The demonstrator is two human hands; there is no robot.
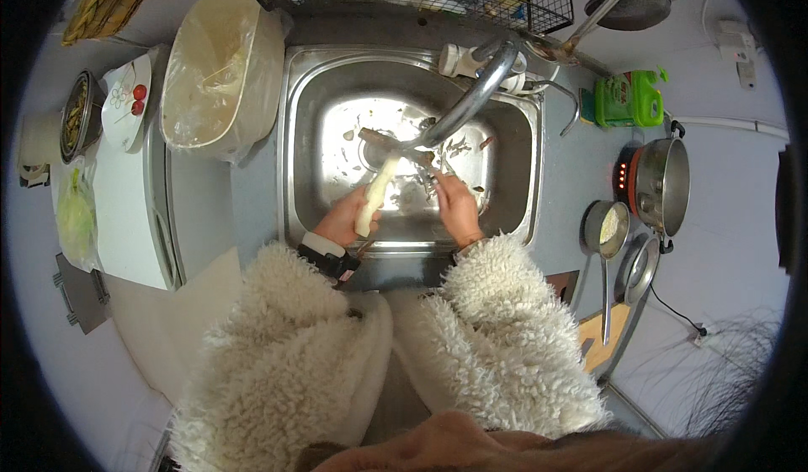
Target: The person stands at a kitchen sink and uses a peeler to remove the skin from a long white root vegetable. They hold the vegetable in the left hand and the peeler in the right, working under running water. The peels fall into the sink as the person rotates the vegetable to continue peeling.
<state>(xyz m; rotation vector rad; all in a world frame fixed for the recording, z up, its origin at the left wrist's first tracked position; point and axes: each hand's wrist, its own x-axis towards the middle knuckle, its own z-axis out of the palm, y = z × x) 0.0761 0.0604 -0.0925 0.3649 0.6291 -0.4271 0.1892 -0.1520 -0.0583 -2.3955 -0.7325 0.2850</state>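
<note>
Over the steel sink (295, 160), my left hand (342, 217) is closed around a long, pale, peeled root vegetable (376, 196), which slants up toward the tap. My right hand (457, 209) is closed on the handle of what looks like a knife (389, 142). Its narrow brownish length reaches left behind the tap spout, close to the vegetable's upper end. The tap spout (480, 93) hides part of it. Dark peel scraps (457, 148) lie scattered over the basin floor.
A plastic-lined bin (268, 76) stands left of the sink. Behind is a black wire basket (551, 5) of vegetables. To the right are a green bottle (644, 101), a steel pot (673, 177) on a lit cooker (624, 177), and a small long-handled pan (605, 287).
</note>
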